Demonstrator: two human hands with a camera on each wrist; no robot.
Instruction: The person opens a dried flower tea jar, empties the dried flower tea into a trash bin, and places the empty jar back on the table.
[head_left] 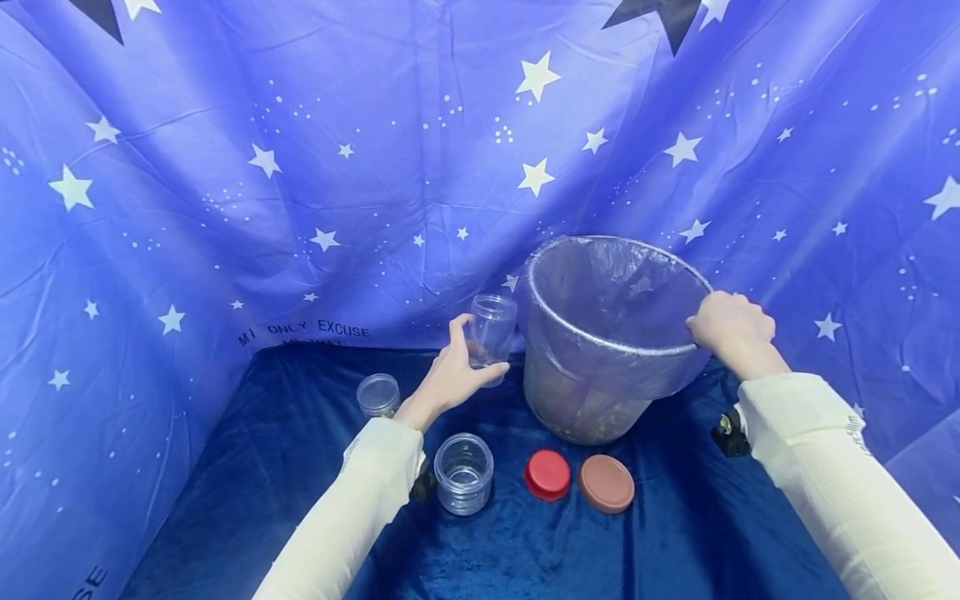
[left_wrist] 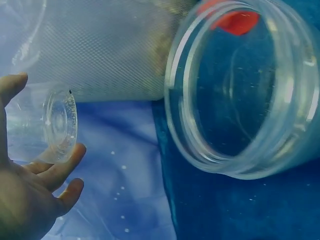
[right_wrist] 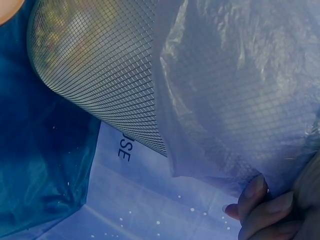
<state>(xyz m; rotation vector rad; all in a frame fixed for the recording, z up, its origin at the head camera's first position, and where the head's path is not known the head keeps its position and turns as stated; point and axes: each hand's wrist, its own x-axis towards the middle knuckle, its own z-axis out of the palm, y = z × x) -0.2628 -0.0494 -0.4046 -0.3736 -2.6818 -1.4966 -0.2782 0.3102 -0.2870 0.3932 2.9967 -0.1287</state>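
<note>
My left hand (head_left: 448, 375) holds a clear, lidless jar (head_left: 495, 329) nearly upright, just left of the bin, its thumb and fingers curled round the wall. In the left wrist view, small specks cling near the base of this jar (left_wrist: 62, 122). The mesh wastebasket (head_left: 558, 400) is lined with a clear plastic bag (head_left: 663, 377) folded over its rim. At the right side of that rim my right hand (head_left: 733, 327) grips the edge through the bag. Fingertips (right_wrist: 256, 186) curl below the bag's fold in the right wrist view. Something yellowish shows through the mesh at the bottom.
An open clear jar (head_left: 463, 492) stands near the left forearm. Another small clear jar (head_left: 378, 393) is partly hidden behind the left wrist. A red lid (head_left: 548, 474) and a brown lid (head_left: 607, 483) lie before the bin. Star-printed blue cloth (head_left: 420, 167) rises behind the dark blue tabletop.
</note>
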